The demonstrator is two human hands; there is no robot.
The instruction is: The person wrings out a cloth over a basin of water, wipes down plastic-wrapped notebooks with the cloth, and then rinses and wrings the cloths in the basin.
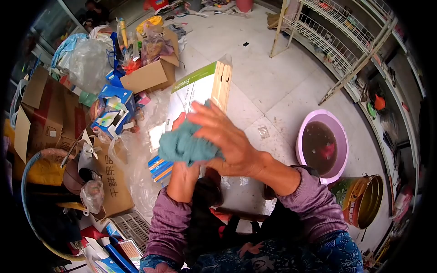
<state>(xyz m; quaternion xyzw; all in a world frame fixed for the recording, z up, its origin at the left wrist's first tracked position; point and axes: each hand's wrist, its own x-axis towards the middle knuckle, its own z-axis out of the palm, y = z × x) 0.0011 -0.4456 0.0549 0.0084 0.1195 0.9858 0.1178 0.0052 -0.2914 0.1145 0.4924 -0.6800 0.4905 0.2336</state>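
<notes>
Cloth point(187, 145), teal and bunched, lay between the two hands at the centre of the frame, against the palm side of the right hand point(230, 141), whose fingers were parted; whether they gripped it I could not tell. It hid most of the left hand point(178, 121), whose hold I could not tell either. Just above was a white-and-green package point(193, 88)

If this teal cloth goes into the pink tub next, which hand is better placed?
Probably the right hand: it touches the teal cloth and is nearer the pink tub, which stands on that side.
</notes>
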